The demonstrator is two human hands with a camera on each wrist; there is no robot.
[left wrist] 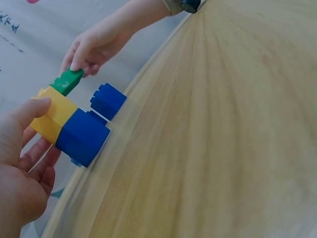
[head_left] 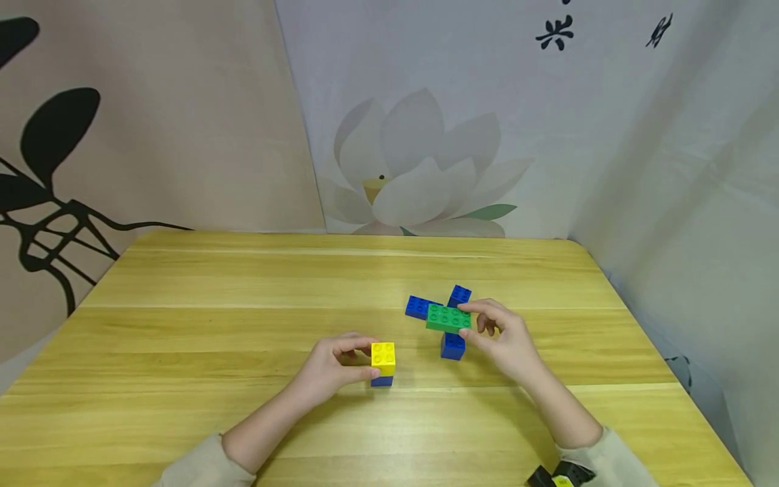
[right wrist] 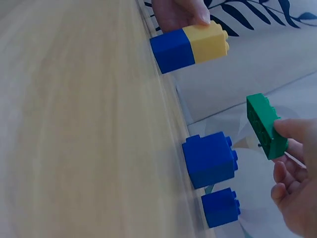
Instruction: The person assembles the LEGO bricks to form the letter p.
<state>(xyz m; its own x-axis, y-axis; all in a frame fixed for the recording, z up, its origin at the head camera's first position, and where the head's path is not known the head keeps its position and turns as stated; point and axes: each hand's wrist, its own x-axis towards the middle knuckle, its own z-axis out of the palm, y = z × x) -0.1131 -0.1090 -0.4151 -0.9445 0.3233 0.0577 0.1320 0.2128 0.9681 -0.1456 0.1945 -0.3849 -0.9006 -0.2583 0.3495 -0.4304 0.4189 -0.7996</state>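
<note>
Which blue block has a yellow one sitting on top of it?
The blue block under the yellow block pinched by the left hand; the other blue blocks, nearer the right hand, carry no yellow.

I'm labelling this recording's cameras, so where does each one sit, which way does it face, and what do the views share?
Head: on the person's head, facing forward and down at the table; left hand, right hand and both sleeves show.
Left wrist: on that wrist, facing past the left hand's yellow block, picture tilted; both hands show.
Right wrist: on that wrist, facing past the right hand's green brick, also tilted; both hands show.
Shared: both wrist views show the yellow block and green brick.
</note>
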